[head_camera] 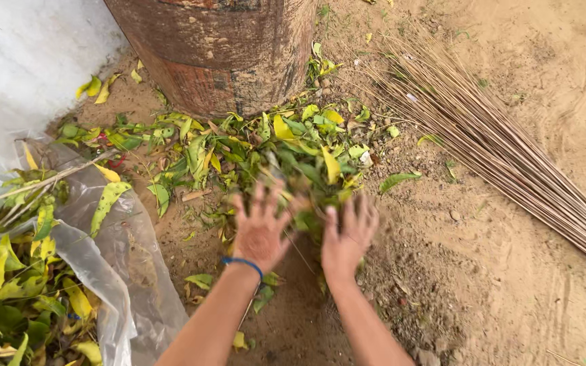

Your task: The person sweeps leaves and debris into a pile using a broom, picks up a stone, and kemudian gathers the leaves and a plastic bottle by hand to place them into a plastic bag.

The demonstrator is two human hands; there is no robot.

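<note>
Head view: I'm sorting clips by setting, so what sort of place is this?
Probably an outdoor yard: bare sandy ground, a tree trunk with fallen leaves at its base, a twig broom lying nearby, and a clear plastic bag holding leaves.

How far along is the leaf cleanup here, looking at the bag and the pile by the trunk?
Partly done. The clear plastic bag already holds many green and yellow leaves. In hand: the left hand and right hand, both blurred, are on the leaf pile beside the trunk. Left: most of that pile, plus scattered leaves. The stick broom lies on the dirt.
</note>
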